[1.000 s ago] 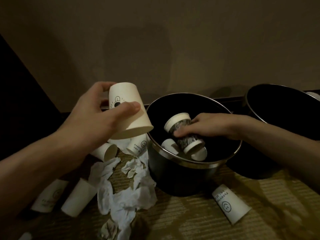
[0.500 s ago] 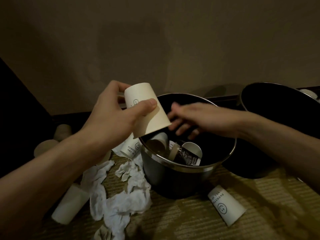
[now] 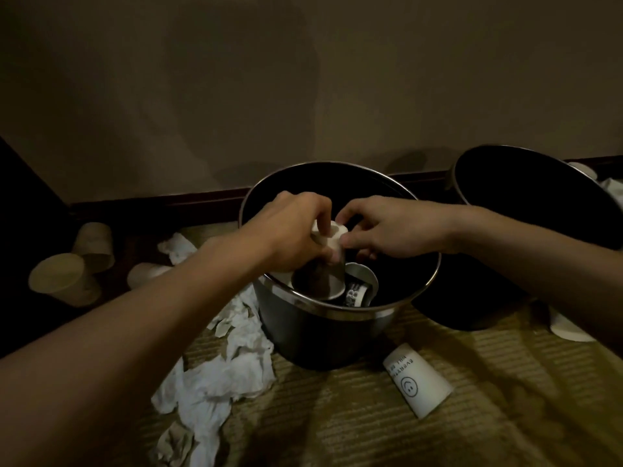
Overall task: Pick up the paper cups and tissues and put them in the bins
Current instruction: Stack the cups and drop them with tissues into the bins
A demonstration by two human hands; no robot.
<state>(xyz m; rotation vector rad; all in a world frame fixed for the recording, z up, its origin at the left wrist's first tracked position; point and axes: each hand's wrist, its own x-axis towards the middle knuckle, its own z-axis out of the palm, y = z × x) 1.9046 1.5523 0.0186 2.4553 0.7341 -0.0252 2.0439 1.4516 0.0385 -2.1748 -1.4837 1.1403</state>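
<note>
Paper cup (image 3: pixel 322 281), pale and plain inside, is held by both hands just within the mouth of the near bin (image 3: pixel 323 342), tilted so that its open end is turned down and toward the camera while its base points up. The cup's upper part is gripped by the left hand (image 3: pixel 290 230), whose fingers are curled round it, and its base is pinched between the thumb and forefinger of the right hand (image 3: pixel 387 230); both forearms are stretched out over the bin's near rim. Just beneath the held cup, inside the bin, a patterned cup (image 3: pixel 360 288) is seen lying on its side, and how many more lie under it cannot be told in the dim light. Crumpled white tissues (image 3: pixel 229 365) are spread on the carpet (image 3: pixel 337 433) against the bin's left side and toward the camera from it. Three loose cups (image 3: pixel 62 279) are scattered farther to the bin's left, near the wall's dark skirting. A smiley cup (image 3: pixel 416 382), printed with a face and lettering, is laid on its side just in front of the bin to the right. A second bin (image 3: pixel 539 210) is stood beside the near bin on the right, close to it, and whether the two touch cannot be told.
</note>
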